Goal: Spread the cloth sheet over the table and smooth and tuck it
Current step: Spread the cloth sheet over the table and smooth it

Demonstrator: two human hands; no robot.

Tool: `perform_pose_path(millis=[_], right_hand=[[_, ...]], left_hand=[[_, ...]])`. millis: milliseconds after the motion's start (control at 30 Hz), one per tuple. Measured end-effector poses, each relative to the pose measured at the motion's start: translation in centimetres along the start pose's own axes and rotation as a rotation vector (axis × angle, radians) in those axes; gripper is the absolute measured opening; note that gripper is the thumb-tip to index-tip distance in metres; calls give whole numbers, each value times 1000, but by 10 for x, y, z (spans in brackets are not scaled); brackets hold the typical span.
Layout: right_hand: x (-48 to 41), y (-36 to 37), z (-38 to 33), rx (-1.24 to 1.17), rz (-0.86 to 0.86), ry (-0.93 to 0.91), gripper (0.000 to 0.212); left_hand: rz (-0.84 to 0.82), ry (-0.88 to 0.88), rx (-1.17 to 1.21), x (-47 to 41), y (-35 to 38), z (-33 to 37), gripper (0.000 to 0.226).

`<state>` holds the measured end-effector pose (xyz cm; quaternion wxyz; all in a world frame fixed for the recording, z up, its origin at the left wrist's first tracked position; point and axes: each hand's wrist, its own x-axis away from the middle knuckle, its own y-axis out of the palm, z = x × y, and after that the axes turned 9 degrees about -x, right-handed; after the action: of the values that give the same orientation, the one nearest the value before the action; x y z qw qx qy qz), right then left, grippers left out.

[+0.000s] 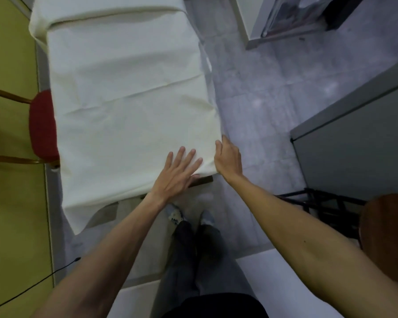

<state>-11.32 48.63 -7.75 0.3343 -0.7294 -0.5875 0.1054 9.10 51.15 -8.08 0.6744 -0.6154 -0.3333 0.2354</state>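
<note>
A cream cloth sheet (129,95) covers the long narrow table, whose dark wooden edge (202,181) shows at the near right corner. A few creases run across the cloth, and its near left corner hangs down over the edge. My left hand (178,173) lies flat on the cloth at the near right corner with its fingers straight and spread. Beside it, my right hand (228,158) is at the table's right edge, its fingers bent over the cloth's side there; whether they pinch the cloth is hidden.
A red padded chair (43,127) stands against the table's left side by the yellow wall. A grey cabinet (359,138) and a brown stool (386,235) are to my right. Grey tiled floor (262,88) runs along the table's right side. My feet are below the near edge.
</note>
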Motion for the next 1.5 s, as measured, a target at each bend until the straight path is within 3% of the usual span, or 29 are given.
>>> perform_pose_path(millis=[267, 367, 500, 733, 833, 933, 1133, 1267, 1500], right_hand=[[26, -31, -5, 205, 135, -143, 32], [37, -43, 3, 277, 56, -195, 43], [49, -45, 4, 241, -146, -110, 60], [71, -32, 24, 287, -50, -231, 36], [68, -36, 17, 290, 61, -273, 25], [51, -38, 2, 184, 99, -215, 27], [1, -24, -20, 60, -208, 16, 70], [-7, -9, -21, -79, -254, 97, 58], [6, -7, -20, -60, -86, 33, 46]], left_hand=[[42, -3, 54, 7, -35, 11, 50], [34, 19, 61, 18, -39, 10, 50], [10, 18, 56, 31, -36, 16, 49], [-64, 14, 41, 51, -21, 27, 51], [-84, 9, 18, 51, -20, 26, 63], [-54, -98, 51, 38, -27, 20, 74], [-63, -140, 16, 0, -27, 1, 82], [-51, -73, -32, -5, -8, -1, 71], [3, -14, 7, -8, -2, 4, 58]])
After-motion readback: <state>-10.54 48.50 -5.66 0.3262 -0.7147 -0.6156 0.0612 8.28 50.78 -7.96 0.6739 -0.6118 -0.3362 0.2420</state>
